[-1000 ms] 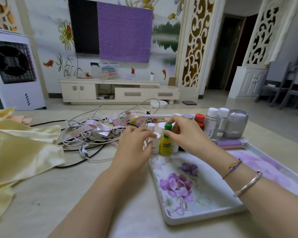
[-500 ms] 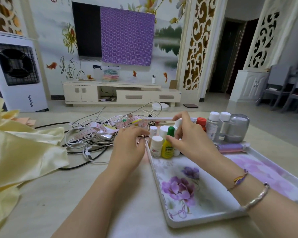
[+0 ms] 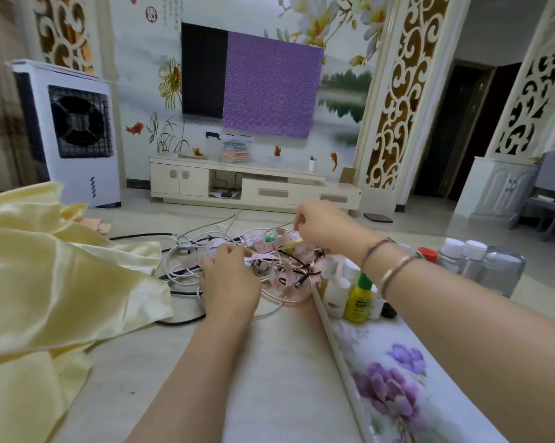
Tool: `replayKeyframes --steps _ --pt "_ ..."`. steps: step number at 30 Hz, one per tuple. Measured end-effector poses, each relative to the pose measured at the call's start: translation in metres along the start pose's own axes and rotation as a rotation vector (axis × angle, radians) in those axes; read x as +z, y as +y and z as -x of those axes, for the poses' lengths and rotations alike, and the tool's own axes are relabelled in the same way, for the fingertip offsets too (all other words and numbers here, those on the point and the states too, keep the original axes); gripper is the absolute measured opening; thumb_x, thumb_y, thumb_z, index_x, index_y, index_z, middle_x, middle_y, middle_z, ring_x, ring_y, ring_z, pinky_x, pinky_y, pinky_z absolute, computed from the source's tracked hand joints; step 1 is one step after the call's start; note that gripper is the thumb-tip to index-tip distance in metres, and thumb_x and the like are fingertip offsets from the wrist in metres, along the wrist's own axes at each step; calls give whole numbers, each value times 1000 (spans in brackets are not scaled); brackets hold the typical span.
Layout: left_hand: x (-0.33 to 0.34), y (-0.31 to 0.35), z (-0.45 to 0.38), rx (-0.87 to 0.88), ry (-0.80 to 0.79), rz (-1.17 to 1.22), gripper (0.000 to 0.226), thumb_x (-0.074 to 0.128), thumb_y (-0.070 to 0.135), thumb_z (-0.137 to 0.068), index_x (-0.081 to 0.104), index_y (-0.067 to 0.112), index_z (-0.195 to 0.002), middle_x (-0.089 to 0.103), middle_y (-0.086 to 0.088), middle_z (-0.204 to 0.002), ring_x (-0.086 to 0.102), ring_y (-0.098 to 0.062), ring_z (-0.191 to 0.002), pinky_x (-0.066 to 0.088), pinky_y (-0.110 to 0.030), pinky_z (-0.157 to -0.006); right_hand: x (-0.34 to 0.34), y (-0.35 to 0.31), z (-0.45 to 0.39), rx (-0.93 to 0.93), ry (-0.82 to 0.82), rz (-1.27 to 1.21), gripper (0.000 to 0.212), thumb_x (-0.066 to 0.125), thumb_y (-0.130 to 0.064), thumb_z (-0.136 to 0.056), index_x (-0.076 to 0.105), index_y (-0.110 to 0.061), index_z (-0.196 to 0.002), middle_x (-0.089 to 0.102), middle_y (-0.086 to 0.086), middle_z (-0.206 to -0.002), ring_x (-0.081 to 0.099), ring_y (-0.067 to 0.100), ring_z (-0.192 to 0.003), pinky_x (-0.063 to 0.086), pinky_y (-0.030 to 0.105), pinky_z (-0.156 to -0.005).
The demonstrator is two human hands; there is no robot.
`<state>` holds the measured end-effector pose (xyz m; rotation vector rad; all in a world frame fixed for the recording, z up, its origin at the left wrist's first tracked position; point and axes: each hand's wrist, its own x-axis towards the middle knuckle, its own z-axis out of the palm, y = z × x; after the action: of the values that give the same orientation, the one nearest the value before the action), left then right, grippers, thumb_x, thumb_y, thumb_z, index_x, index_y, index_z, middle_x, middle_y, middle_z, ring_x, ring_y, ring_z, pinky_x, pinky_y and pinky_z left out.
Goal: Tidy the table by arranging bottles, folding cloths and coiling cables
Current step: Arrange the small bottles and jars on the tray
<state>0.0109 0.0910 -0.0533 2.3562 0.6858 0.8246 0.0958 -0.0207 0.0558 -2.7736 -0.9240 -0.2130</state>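
Observation:
A tangle of white and black cables (image 3: 186,276) lies on the table, with a pink measuring tape (image 3: 269,247) wound through it. My left hand (image 3: 229,282) rests on the tangle and its fingertips pinch the tape. My right hand (image 3: 325,227) hovers over the tangle's far side, fingers curled, pinching what looks like the tape's upper part. A crumpled yellow cloth (image 3: 45,276) lies at the left. Small bottles stand at the far end of the floral tray (image 3: 335,343): a white one (image 3: 335,295) and a yellow one with a green cap (image 3: 359,298).
Behind my right forearm stand a red-capped bottle (image 3: 428,252), two clear white-capped bottles (image 3: 461,257) and a grey jar (image 3: 501,270). A black cable (image 3: 180,321) loops toward the cloth. Beyond the table are a TV cabinet (image 3: 253,187) and a white air cooler (image 3: 71,132).
My right hand left the bottles on the tray and moved left and away, over the cable tangle. My left hand shifted from the tray's corner onto the tangle. The camera tilted up.

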Motion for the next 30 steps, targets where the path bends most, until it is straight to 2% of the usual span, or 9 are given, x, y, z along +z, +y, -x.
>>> replayKeyframes --steps 2,4,7,10,14,18,22,24,30 --pt "0 -1 -1 -15 -18 -49 39 48 8 -88 56 21 -124 45 0 -135 38 -33 -116 32 -37 -97 6 -5 -22 55 -39 39 22 43 -2 -88 52 -6 -69 52 9 -69 50 27 -66 41 27 -52" --pt "1 -3 -3 -44 -38 -89 37 48 16 -91 52 23 -128 40 3 -140 36 -33 -117 32 -39 -99 12 -11 -40 103 -59 51 30 41 -2 -91 38 -9 -62 44 6 -66 42 21 -59 31 26 -48" --pt "2 -7 -8 -86 -68 -115 43 49 33 -94 44 25 -136 35 3 -146 34 -32 -122 30 -41 -102 29 -16 -65 106 -102 40 16 43 -7 -94 57 -4 -84 61 19 -104 57 32 -91 39 30 -71" --pt "-1 -12 -13 -129 -74 -105 45 49 39 -94 42 27 -137 40 3 -142 33 -32 -125 29 -41 -103 48 -16 -81 126 -154 76 32 48 -9 -93 59 1 -121 58 21 -125 46 27 -89 41 36 -82" --pt "-6 -18 -18 -169 -44 -9 42 54 43 -90 50 31 -130 52 5 -131 34 -31 -123 27 -41 -100 60 -11 -95 134 -246 302 30 51 -14 -95 59 -1 -121 60 16 -124 56 30 -101 46 34 -87" --pt "-5 -20 -22 -219 4 116 41 59 44 -83 56 28 -120 60 3 -120 36 -29 -120 27 -39 -99 64 -13 -101 155 -343 387 34 51 -25 -95 59 -10 -125 53 5 -79 54 26 -89 47 32 -79" --pt "-5 -23 -25 -253 69 271 34 65 45 -76 58 24 -103 66 4 -104 42 -27 -113 34 -38 -96 65 -14 -97 168 -351 416 23 56 -18 -92 59 -8 -112 63 11 -113 59 28 -98 49 33 -88" --pt "-6 -25 -26 -244 96 297 28 67 40 -75 56 25 -97 68 5 -98 48 -26 -111 39 -37 -92 69 -11 -94 148 -292 394 15 53 -26 -91 59 -14 -97 65 10 -114 56 27 -88 51 34 -85" --pt "-11 -21 -22 -142 163 255 22 66 32 -79 58 21 -97 68 6 -96 60 -23 -98 45 -36 -88 49 -15 -77 33 -142 474 35 49 -17 -89 57 -21 -122 62 6 -114 58 27 -105 44 35 -83"
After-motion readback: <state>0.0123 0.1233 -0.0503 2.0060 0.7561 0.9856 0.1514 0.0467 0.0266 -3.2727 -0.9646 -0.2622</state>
